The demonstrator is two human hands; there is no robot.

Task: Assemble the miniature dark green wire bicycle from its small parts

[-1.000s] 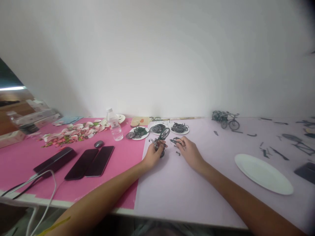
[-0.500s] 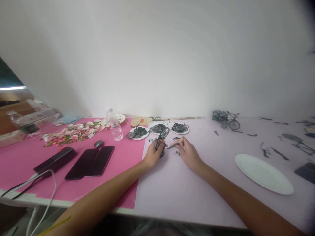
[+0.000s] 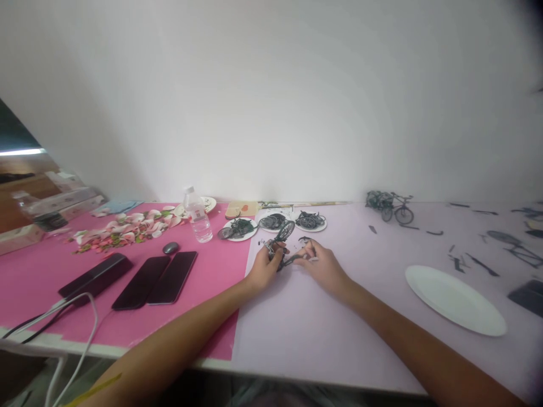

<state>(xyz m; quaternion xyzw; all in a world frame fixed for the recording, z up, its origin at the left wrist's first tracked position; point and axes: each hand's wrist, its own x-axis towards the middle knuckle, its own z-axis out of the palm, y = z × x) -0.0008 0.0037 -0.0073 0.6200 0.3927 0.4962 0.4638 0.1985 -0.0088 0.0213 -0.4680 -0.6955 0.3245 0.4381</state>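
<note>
Left hand clasps a dark model bicycle on the near side of three loaded plates; right hand pinches a thin dark part at its right side

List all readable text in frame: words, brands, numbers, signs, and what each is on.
No text is legible.
Clear plastic water bottle: printed label, too small and blurred to read.
Long white boxes stacked at far left: any print too blurred to read.
Pale yellow rectangular piece by the wall: orange-red mark, no readable characters.
Dark spoked model bicycle in the left hand: no legible marking.
</note>
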